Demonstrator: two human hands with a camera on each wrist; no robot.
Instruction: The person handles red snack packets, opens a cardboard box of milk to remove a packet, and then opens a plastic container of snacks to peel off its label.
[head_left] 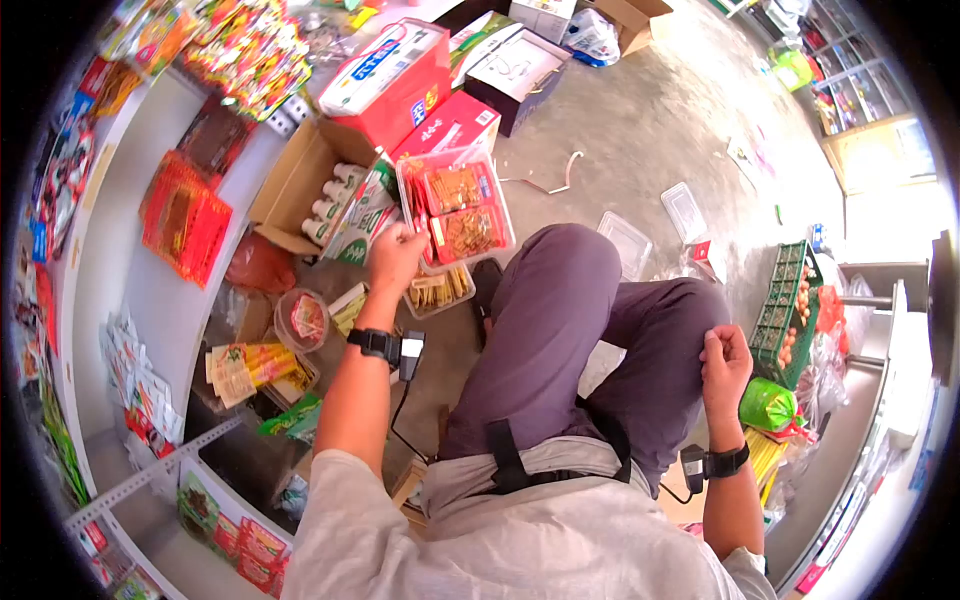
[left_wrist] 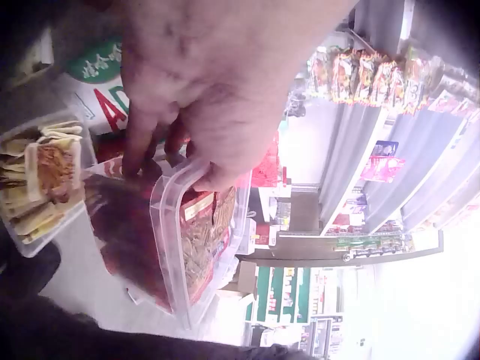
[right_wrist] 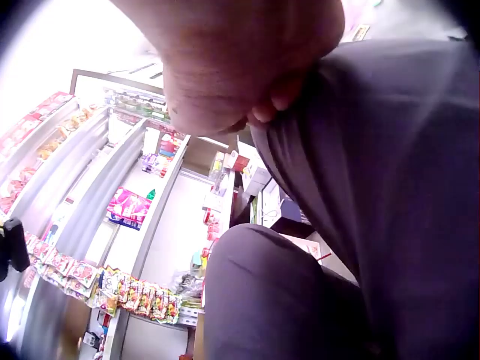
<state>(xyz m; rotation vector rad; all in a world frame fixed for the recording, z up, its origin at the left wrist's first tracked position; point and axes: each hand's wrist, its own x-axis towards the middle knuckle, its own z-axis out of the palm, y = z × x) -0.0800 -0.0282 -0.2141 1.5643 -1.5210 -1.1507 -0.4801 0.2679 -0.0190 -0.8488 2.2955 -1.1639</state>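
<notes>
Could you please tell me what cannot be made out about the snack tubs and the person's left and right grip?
- Head view: part of the lower snack tub, covered by the clear plastic tub.
- Head view: print on the snack packets, too small to read.
- Left wrist view: upper part of the left grip, cut off by the top edge.
- Right wrist view: most fingers of the right grip, hidden by its near side.

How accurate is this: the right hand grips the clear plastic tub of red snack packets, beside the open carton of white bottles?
Wrong side: the head view shows the left hand gripping the clear plastic tub of red snack packets, beside the open carton of white bottles.
</notes>
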